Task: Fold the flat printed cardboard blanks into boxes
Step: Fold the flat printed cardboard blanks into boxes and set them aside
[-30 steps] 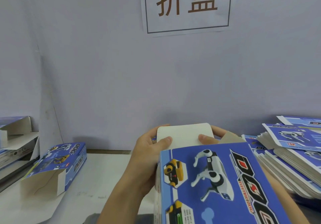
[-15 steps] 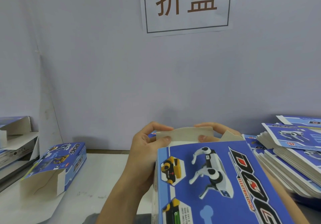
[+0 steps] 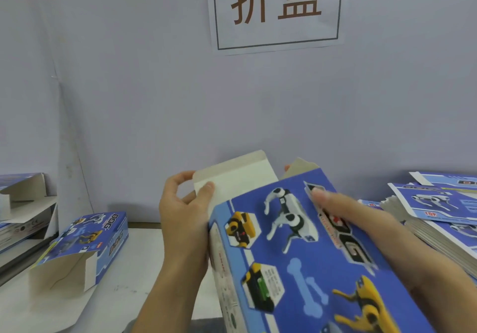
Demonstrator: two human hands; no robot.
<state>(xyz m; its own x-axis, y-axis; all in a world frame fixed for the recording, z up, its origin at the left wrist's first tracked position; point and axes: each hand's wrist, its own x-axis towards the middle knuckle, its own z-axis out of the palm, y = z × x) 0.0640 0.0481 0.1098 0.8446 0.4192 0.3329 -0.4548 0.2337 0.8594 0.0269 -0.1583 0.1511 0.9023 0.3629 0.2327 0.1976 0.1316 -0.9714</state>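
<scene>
- Box (image 3: 296,255) at lower centre of frame, end flap (image 3: 232,177) up and untucked.
- Left hand (image 3: 185,219) grips box's left edge, thumb on flap; right hand (image 3: 361,224) lies flat on printed face, fingers straight.
- Tip: probably fold side tab first, then tuck flap squarely, avoid creasing.
- Print reads "DOG"; wall sign (image 3: 276,10) "折盒"; blanks stack (image 3: 438,211) at right shows "TOP".

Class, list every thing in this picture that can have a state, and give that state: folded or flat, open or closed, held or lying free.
Box in hand: formed, held up, far end not closed.
End flap: standing up, untucked.
Left hand: grips the box's edge, thumb on the flap.
Right hand: fingers straight, flat on the printed face.
Box on the table: formed, lying down, near end open.
Stack of blanks: flat, unfolded.
</scene>
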